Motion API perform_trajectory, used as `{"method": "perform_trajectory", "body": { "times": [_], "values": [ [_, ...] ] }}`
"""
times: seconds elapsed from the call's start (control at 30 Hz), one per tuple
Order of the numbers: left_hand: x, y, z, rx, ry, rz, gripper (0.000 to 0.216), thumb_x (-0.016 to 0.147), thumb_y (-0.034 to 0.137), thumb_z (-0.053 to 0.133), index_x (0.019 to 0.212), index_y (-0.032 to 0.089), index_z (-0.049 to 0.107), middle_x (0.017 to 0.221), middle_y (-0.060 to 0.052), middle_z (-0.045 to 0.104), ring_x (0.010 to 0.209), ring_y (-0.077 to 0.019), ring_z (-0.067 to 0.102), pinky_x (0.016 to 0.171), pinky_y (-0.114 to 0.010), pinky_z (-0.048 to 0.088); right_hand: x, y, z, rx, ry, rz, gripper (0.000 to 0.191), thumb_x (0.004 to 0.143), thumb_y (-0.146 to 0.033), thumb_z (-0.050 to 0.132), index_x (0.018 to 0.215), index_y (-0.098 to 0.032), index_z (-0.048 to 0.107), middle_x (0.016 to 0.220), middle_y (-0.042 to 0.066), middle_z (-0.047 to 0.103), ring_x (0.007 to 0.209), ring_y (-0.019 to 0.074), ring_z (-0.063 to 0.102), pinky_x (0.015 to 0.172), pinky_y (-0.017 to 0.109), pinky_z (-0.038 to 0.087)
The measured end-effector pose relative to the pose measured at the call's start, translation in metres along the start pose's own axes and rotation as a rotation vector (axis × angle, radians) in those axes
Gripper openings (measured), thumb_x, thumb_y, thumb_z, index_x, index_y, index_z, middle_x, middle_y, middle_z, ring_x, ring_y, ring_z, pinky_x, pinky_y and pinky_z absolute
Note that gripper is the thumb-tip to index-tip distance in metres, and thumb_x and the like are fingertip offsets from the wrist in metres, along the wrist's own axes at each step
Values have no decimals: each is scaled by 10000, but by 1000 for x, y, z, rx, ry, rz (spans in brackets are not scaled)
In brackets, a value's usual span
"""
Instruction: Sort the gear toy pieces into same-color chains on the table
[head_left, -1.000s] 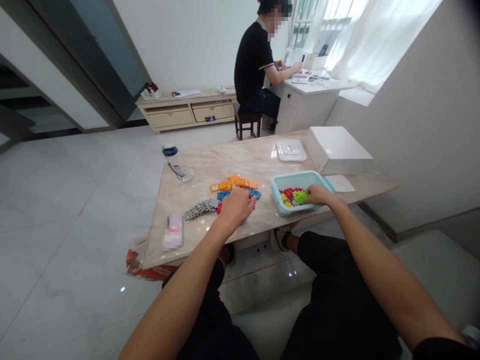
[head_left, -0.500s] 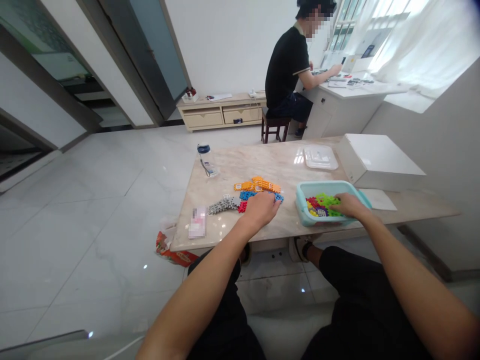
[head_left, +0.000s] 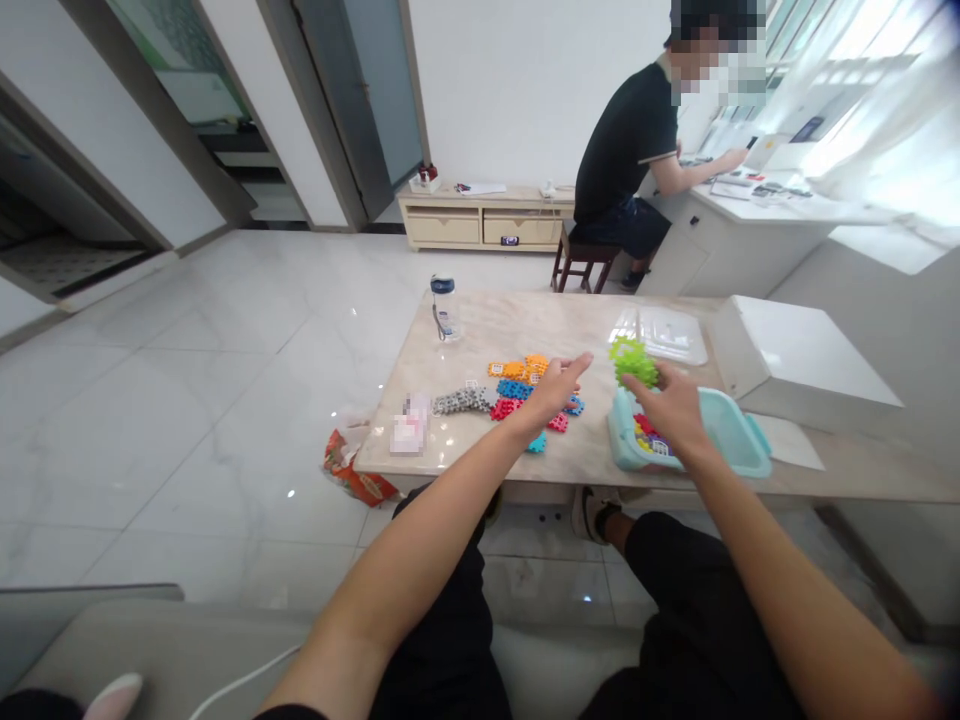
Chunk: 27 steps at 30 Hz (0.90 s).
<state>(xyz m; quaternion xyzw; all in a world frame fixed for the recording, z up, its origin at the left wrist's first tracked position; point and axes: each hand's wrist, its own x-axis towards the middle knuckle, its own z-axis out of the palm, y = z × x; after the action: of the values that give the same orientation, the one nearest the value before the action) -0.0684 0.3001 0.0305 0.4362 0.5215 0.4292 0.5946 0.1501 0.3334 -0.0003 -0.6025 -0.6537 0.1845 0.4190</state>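
My right hand (head_left: pixel 673 407) holds a bunch of green toothed plastic tiles (head_left: pixel 634 361) lifted above the left end of a teal tub (head_left: pixel 731 445), which has more coloured tiles in it. My left hand (head_left: pixel 551 392) hovers open, fingers stretched toward the green tiles, over groups of tiles laid on the marble table (head_left: pixel 480 330): orange tiles (head_left: pixel 517 367), blue tiles (head_left: pixel 513 389), red tiles (head_left: pixel 505 408) and a grey strip (head_left: pixel 463 401).
A clear lid (head_left: pixel 670 335) and a white box (head_left: pixel 802 364) lie at the table's back right, a water bottle (head_left: pixel 442 308) at its far left edge. A snack bag (head_left: pixel 351 470) lies on the floor. Another person (head_left: pixel 634 160) sits at a white desk beyond.
My right hand lifted out of the tub with green tiles in it. My left hand rose off the tile piles and opened toward it. The view shifted left.
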Motion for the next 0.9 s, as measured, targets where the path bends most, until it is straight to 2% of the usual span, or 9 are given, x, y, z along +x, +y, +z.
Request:
{"method": "perform_trajectory", "body": {
  "times": [0.1,0.2,0.27,0.33,0.43,0.53,0.7,0.8,0.9],
  "values": [
    [2,3,-10,-182,70,-103,689,902,824,594,1270,243,591,1421,-159,648,1207,-299,688,812,-324,593,-12,-33,38,-42,-42,-115,397,901,-481,730,1141,-166,754,1047,131,803,923,285,735,856,399,561],
    [8,2,-24,-358,115,-182,662,926,854,509,1106,230,636,1063,-97,736,916,-242,716,721,-305,574,-24,-54,71,-122,-158,-239,310,960,-299,639,1233,-186,730,1195,143,784,1067,297,727,944,406,556],
    [14,0,-33,-441,170,-201,629,955,830,482,972,221,638,830,-47,695,723,-193,659,647,-277,532,-26,-64,91,-165,-205,-280,329,962,-204,586,1263,-181,715,1243,156,763,1138,310,705,984,423,550],
    [18,-2,-41,-489,236,-212,571,1003,753,482,869,217,624,689,-16,631,609,-164,592,590,-254,481,-26,-74,110,-161,-228,-290,340,960,-163,565,1270,-174,706,1249,167,748,1170,323,686,1012,445,543],
    [23,-7,-54,-552,344,-224,511,1077,606,443,781,216,591,601,0,580,544,-154,548,548,-247,435,-25,-87,137,-94,-264,-307,332,954,-127,555,1246,-179,703,1246,173,736,1177,328,664,1043,466,530],
    [26,-12,-68,-652,439,-206,500,1097,559,433,757,216,565,595,6,588,538,-153,559,549,-241,436,-26,-95,159,-69,-320,-367,334,955,-101,525,1221,-187,708,1220,174,730,1171,330,644,1051,476,525],
    [29,-19,-82,-698,412,-215,495,1074,593,490,778,210,596,617,-12,631,566,-166,602,564,-243,469,-26,-94,173,-31,-350,-443,486,907,-62,538,1359,-185,666,1327,159,713,1261,321,617,1141,487,490],
    [29,-16,-79,-678,386,-163,435,1102,492,463,824,201,625,644,-15,657,598,-162,626,598,-241,490,-21,-91,168,0,-322,-446,548,911,-72,543,1449,-144,615,1410,186,680,1317,331,598,1182,495,457],
    [28,-12,-75,-664,332,-126,409,1103,454,485,825,191,628,678,-18,676,612,-159,634,619,-250,498,-16,-89,159,15,-302,-448,510,923,-93,552,1425,-123,630,1357,195,702,1278,340,615,1166,503,461]
  ]
}}
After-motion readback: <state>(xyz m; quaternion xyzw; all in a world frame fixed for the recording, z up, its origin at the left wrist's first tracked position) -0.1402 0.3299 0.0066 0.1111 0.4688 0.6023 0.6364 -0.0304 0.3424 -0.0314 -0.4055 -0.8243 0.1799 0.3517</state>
